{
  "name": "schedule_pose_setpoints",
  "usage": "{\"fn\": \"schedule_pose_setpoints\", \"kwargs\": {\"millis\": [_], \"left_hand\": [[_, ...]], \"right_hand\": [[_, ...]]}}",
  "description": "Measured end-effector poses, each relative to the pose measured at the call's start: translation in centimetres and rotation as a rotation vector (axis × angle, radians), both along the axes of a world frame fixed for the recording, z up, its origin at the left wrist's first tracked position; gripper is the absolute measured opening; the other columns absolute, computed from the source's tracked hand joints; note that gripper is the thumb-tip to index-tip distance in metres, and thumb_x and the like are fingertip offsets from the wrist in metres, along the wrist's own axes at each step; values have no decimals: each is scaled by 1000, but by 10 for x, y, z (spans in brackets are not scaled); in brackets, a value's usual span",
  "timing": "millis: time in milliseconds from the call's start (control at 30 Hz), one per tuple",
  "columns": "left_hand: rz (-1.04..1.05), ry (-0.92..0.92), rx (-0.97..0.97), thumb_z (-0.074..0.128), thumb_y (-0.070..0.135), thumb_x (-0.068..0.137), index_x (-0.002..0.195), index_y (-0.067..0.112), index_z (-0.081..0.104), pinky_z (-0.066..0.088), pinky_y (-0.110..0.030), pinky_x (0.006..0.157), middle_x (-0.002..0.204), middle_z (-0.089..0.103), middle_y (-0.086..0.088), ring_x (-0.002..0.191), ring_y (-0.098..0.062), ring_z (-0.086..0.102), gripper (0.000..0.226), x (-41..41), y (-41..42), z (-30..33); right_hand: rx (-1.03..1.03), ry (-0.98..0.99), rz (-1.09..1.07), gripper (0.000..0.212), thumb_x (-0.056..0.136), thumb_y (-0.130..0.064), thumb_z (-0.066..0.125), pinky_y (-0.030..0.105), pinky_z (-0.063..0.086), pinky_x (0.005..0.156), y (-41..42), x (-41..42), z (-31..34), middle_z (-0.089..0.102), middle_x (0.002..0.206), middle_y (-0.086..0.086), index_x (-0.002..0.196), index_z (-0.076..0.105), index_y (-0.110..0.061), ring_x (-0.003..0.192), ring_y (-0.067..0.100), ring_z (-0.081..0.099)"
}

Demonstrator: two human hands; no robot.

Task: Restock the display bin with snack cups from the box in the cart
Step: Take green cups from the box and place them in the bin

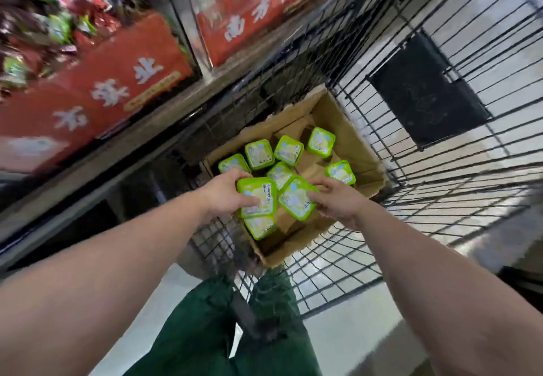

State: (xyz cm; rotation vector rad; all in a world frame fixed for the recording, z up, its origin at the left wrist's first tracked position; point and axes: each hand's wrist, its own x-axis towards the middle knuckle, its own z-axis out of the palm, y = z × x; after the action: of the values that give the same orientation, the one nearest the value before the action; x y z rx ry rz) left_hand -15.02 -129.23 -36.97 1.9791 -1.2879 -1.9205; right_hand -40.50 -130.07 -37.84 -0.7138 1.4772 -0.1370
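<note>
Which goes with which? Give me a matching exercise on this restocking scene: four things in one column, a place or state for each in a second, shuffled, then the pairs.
Things
1. left hand
2. right hand
3. cardboard box
4. trousers

Places or states
A. dark green, bottom of view
B. open-topped, inside the wire cart
C. grip on the tilted snack cup
D. grip on the flat-facing snack cup

Pairs: 1-D, 2-C, 3-B, 4-A

— What is the person wearing?
— Dark green trousers of creased cloth (264, 355), at six o'clock in the view, both legs showing.
— Any sleeves?
— None in sight: the bare left forearm (111, 261) and bare right forearm (440, 281) run uncovered to the edges (no watch, ring or glove on either).
</note>
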Motion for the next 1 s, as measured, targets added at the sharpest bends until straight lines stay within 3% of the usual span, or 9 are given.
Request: {"fn": "schedule_pose_setpoints", "kwargs": {"millis": [133,267,400,467,567,700,833,933,1000], "left_hand": [[-108,153,26,82,10,71,122,16,54,50,-14,63,93,67,-3,70,-4,64,59,26,5,58],[-100,264,60,86,9,60,115,17,57,46,-41,87,97,70,-5,92,-22,64,62,53,13,103],[-31,345,-45,72,-1,78,106,17,56,52,-26,62,93,65,-4,76,-14,66,38,75,36,146],[21,382,-94,63,-8,83,103,17,56,57,-29,67,92,64,-2,79,-15,65,32,90,62,168],[138,418,-174,61,-9,84,103,16,57,53,-43,87,95,66,-4,91,-22,64,32,124,112,194],[318,389,-268,65,-4,84,113,6,57,56,-39,79,105,67,-11,93,-25,65,32,179,186,216],[558,341,-371,66,-2,84,100,11,62,52,-46,86,99,70,-11,89,-28,67,21,242,255,233],[720,348,-438,65,-4,85,101,9,61,59,-42,77,101,71,-15,85,-27,71,21,302,304,243],[829,332,-479,64,-3,85,102,8,61,61,-34,64,96,73,-13,76,-21,73,21,351,338,249]], "right_hand": [[-100,-24,53,20,93,-15,60,14,37,38,19,21,73,58,84,-1,112,60,-22,42,-2,51],[-220,-13,48,14,94,-14,60,12,41,41,43,46,128,55,83,0,105,61,-22,38,-5,49],[-334,21,104,21,95,-10,57,10,39,36,62,71,172,51,76,3,116,58,-10,39,-4,50],[-403,15,167,23,95,-10,57,13,46,44,78,89,187,56,82,5,117,59,-5,54,4,55],[-497,-13,240,11,94,-15,60,19,50,56,103,122,205,59,91,9,103,64,-17,73,18,51],[-562,-60,337,7,94,-16,59,16,50,49,141,182,231,60,74,-2,96,64,-21,54,6,53],[-562,-148,442,10,95,-16,58,20,53,53,171,260,251,59,82,9,90,66,-18,60,12,53],[-548,-199,523,12,95,-18,57,21,53,56,193,334,267,64,80,6,101,65,-12,56,8,58],[-549,-216,598,19,95,-22,59,27,56,67,211,394,274,69,89,8,107,66,-9,70,13,62]]}}
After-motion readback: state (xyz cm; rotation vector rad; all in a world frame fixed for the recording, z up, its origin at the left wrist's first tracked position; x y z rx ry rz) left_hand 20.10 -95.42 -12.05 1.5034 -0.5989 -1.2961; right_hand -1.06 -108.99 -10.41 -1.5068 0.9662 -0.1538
